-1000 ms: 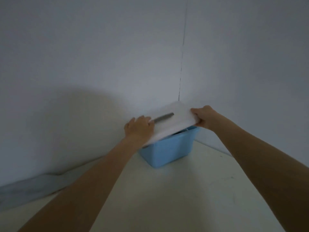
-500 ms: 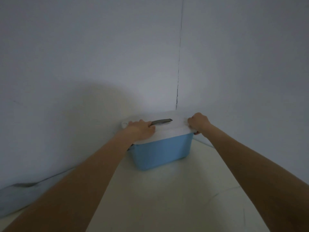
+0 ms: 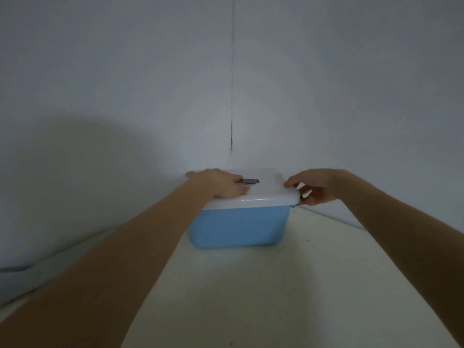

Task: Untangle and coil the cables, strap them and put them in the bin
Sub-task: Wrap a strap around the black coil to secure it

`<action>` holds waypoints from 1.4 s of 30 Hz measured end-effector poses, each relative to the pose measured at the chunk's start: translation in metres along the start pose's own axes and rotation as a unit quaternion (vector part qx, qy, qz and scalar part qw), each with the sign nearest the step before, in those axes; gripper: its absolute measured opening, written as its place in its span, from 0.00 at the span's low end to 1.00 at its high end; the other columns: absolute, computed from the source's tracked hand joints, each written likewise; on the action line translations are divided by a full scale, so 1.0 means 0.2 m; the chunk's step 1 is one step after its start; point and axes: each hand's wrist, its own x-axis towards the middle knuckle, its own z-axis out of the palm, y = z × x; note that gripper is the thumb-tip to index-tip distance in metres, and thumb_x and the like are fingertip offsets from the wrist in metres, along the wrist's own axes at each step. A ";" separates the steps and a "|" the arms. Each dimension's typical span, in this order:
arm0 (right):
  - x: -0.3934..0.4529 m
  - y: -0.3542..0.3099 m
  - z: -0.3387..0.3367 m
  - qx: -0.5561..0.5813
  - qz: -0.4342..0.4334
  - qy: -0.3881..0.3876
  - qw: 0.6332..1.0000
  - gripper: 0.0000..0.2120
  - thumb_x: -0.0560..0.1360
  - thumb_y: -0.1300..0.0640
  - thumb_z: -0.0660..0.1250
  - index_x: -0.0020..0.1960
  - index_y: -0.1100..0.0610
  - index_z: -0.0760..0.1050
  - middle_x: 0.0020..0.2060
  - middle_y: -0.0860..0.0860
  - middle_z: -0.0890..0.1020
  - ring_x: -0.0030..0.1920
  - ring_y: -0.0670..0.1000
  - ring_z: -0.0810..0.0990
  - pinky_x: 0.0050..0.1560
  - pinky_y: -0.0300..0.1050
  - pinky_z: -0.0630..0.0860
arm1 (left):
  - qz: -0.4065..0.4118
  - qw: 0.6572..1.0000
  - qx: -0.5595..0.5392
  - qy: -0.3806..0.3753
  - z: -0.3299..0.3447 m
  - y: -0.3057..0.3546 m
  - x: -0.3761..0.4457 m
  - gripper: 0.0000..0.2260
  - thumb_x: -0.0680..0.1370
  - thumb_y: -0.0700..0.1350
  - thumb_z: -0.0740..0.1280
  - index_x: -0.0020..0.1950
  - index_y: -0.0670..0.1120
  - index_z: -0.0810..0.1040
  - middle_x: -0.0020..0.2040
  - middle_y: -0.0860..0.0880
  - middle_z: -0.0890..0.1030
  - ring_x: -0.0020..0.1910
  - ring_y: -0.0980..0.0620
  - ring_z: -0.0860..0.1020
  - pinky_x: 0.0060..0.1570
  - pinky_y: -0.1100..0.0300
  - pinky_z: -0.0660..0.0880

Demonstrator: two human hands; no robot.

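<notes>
Left grip (image 3: 221, 183) lies flat, fingers spread, pressing the lid (image 3: 266, 190); right grip (image 3: 315, 187) pinches the lid's right edge, thumb beneath. Blue bin (image 3: 238, 226) sits in the wall corner on the pale surface (image 3: 251, 297), white lid with dark handle (image 3: 249, 181) on top. Contents hidden; lighting dim. Both arms reach forward.
</notes>
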 end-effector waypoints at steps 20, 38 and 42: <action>-0.01 0.06 0.16 -0.181 -0.101 0.252 0.945 0.11 0.80 0.59 0.57 0.41 0.63 0.66 0.58 0.65 0.77 0.52 0.60 0.75 0.40 0.43 0.65 | -0.036 0.999 -0.035 0.007 0.04 0.15 -0.01 0.27 0.77 0.67 0.44 0.76 0.62 0.53 0.75 0.45 0.60 0.72 0.38 0.61 0.70 0.41 0.57; -0.09 0.20 0.20 -0.334 -0.295 0.260 0.857 0.21 0.79 0.56 0.47 0.52 0.66 0.76 0.53 0.63 0.76 0.56 0.61 0.74 0.57 0.48 0.65 | -0.222 0.890 -0.258 0.303 0.14 -0.05 -0.24 0.13 0.81 0.42 0.59 0.60 0.36 0.75 0.59 0.37 0.77 0.60 0.39 0.75 0.56 0.53 0.70; -0.10 0.24 0.16 -0.307 -0.323 0.164 0.880 0.17 0.78 0.44 0.59 0.56 0.56 0.76 0.56 0.61 0.71 0.61 0.56 0.68 0.68 0.52 0.60 | -0.214 0.868 -0.307 0.326 0.16 -0.07 -0.21 0.11 0.80 0.42 0.61 0.60 0.41 0.77 0.60 0.40 0.78 0.60 0.41 0.75 0.56 0.53 0.70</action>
